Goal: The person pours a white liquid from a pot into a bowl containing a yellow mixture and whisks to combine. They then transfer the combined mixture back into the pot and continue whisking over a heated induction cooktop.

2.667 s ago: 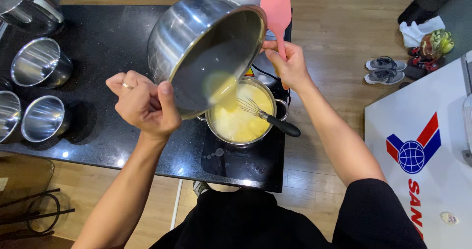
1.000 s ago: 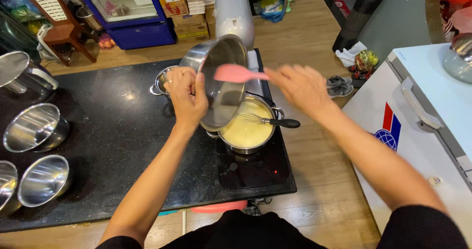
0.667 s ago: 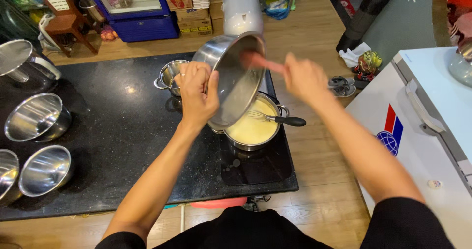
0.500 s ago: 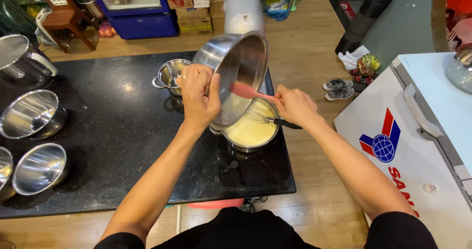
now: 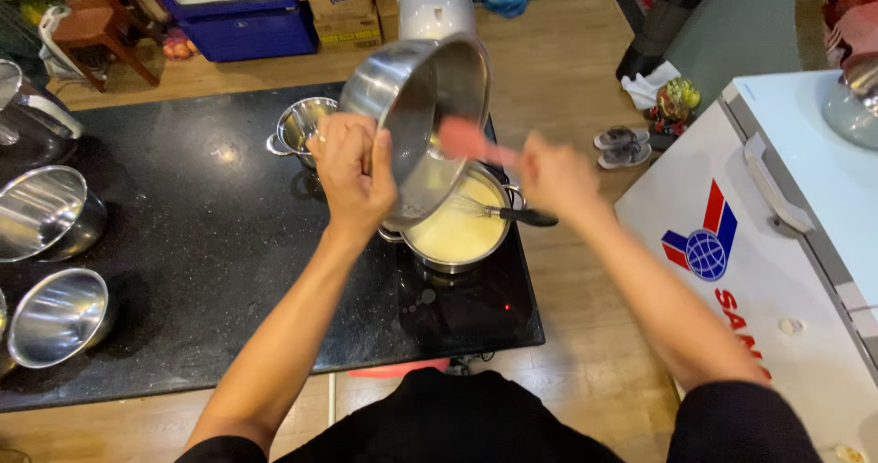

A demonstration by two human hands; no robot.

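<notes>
I count two hands in view — the left hand [image 5: 355, 175] and the right hand [image 5: 556, 175]. One tilted steel bowl [image 5: 416, 115] and one pink spatula [image 5: 476, 143], blurred. One pot of yellow batter [image 5: 457, 234] on the dark counter [image 5: 183, 207], with one whisk [image 5: 503, 212] lying in it. One small two-handled steel pot [image 5: 300, 129] sits behind. At the left edge I make out two empty steel bowls [image 5: 41, 211] [image 5: 59, 317] and one steel jug [image 5: 27, 115] — partly cut off. One white chest freezer [image 5: 777, 271] on my right, and one pair of sandals [image 5: 620, 146] on the floor.
</notes>
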